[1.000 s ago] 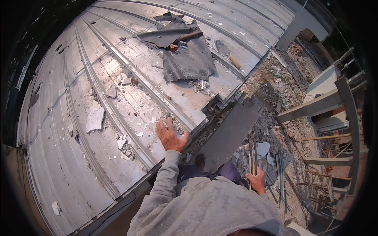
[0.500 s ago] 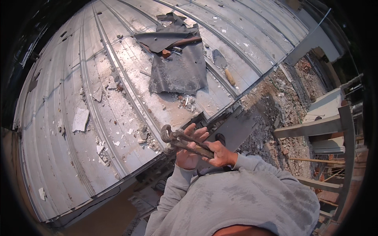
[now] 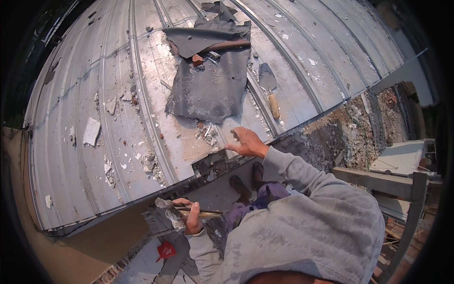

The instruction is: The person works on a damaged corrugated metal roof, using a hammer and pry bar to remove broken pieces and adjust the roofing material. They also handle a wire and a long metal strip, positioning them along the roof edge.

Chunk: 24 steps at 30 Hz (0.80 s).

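My left hand [image 3: 194,218], low by my side and below the roof edge, is closed around a pair of pincers [image 3: 171,215]. The worn metal head sticks out to the left of my fingers, while the handles point right. My right hand [image 3: 247,142] reaches out over the roof's edge with its fingers apart and nothing in them. Just beyond it lie small rubble bits [image 3: 208,130] and the lower end of a dark grey, dusty sheet [image 3: 208,92], folded at its far end. A trowel [image 3: 274,106] with a wooden handle rests right of the sheet.
The ribbed metal roof [image 3: 182,156] carries scattered rubble and a white flat shard [image 3: 91,131]. Beyond its right edge lies a rubble heap [image 3: 350,128], with a wooden frame [image 3: 416,199] nearer me. A red scrap [image 3: 165,251] lies below, left of my feet [image 3: 241,189].
The pincers, held before me by my right hand against my left, are now in the left hand alone, lower and to the left. My right hand has let go and reached toward the roof.
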{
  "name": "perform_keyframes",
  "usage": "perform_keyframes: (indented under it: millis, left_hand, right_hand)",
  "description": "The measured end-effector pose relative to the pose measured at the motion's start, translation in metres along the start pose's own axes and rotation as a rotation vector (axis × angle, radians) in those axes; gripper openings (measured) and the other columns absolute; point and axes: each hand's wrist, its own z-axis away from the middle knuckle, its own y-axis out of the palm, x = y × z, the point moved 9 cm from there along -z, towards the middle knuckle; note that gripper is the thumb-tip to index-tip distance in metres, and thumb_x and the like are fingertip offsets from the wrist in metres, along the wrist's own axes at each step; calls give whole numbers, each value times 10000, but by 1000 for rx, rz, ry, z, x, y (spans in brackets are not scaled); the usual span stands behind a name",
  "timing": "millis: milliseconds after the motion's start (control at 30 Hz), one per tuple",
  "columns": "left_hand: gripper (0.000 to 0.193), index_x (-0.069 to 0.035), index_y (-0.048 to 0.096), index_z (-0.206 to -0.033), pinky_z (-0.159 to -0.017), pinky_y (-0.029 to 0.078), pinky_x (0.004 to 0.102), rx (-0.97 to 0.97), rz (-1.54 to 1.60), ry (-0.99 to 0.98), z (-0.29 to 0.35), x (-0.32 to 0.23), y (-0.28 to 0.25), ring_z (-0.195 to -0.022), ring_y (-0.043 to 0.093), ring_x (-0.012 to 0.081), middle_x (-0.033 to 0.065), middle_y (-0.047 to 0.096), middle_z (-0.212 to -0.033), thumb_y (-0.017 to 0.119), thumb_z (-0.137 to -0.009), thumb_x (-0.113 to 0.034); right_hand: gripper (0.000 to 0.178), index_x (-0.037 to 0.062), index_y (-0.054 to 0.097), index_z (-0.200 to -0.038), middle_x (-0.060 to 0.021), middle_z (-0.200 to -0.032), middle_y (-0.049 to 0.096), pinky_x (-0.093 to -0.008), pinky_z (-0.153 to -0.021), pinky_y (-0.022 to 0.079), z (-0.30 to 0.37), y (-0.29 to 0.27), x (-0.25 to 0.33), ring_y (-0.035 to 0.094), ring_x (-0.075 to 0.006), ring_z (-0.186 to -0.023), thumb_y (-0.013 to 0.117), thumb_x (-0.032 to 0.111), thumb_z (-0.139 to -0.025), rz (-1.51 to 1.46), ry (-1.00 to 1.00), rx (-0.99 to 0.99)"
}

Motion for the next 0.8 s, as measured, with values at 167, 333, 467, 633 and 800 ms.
perform_keyframes:
  millis: [167, 333, 467, 633, 800]
  left_hand:
    - [566, -27, 525, -1239, -755, 493, 319, -163, -346, -71, 23, 51, -84, -848, 568, 106, 22, 579, -1037, 842, -772, -58]
    - [402, -49, 584, -966, -624, 438, 329, -144, -446, -116, 64, 104, -123, -694, 525, 121, -6, 561, -813, 878, -725, -180]
    - [335, -21, 585, -771, -606, 466, 414, -70, -584, -225, 91, 155, -148, -641, 517, 164, 10, 569, -713, 867, -665, -169]
    - [350, -22, 654, -800, -671, 529, 424, -194, -715, -617, 163, 230, -197, -696, 640, 190, 58, 676, -775, 909, -633, -195]
    - [476, 66, 718, -908, -705, 556, 442, -371, -822, -944, 254, 270, -220, -735, 697, 257, 160, 717, -811, 952, -634, -244]
  right_hand:
    - [657, -18, 523, -1303, -256, -1294, 531, -546, -1003, 478, -21, -99, -79, 538, -461, -1201, 815, 355, -849, 439, 168, -668]
    - [517, -17, 574, -1233, -273, -1275, 588, -553, -1002, 495, -38, -118, -198, 568, -481, -1221, 762, 287, -860, 518, 537, -496]
    - [372, -34, 664, -1092, -290, -1031, 723, -546, -878, 554, -51, -134, -242, 707, -448, -992, 700, 237, -839, 436, 417, -392]
    - [367, -61, 653, -1028, -272, -952, 730, -527, -786, 539, -46, -147, -261, 714, -452, -892, 699, 246, -833, -52, 424, -516]
    - [446, -60, 604, -1166, -261, -1040, 694, -508, -863, 526, -56, -187, -248, 678, -437, -959, 732, 263, -886, 288, 321, -718]
